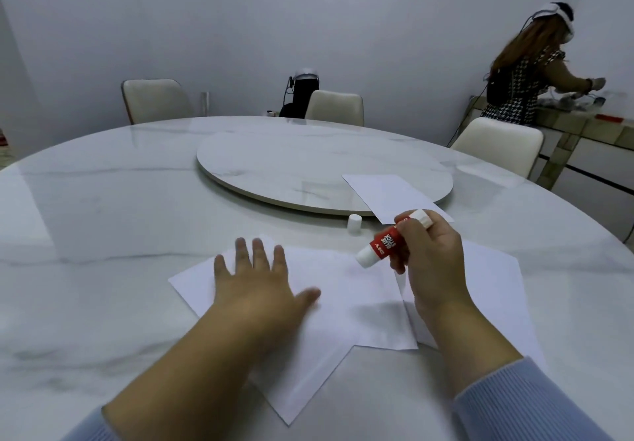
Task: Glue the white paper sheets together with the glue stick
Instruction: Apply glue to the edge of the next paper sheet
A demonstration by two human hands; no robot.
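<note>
Overlapping white paper sheets lie on the marble table in front of me. My left hand rests flat on the left sheet, fingers spread. My right hand grips a red and white glue stick, tilted with its lower white end just above the sheets. The glue stick's white cap stands on the table beyond the sheets. Another white sheet lies farther off, partly on the turntable's edge.
A round marble turntable sits at the middle of the round table. Cream chairs stand around the far side. A person works at a counter at the back right.
</note>
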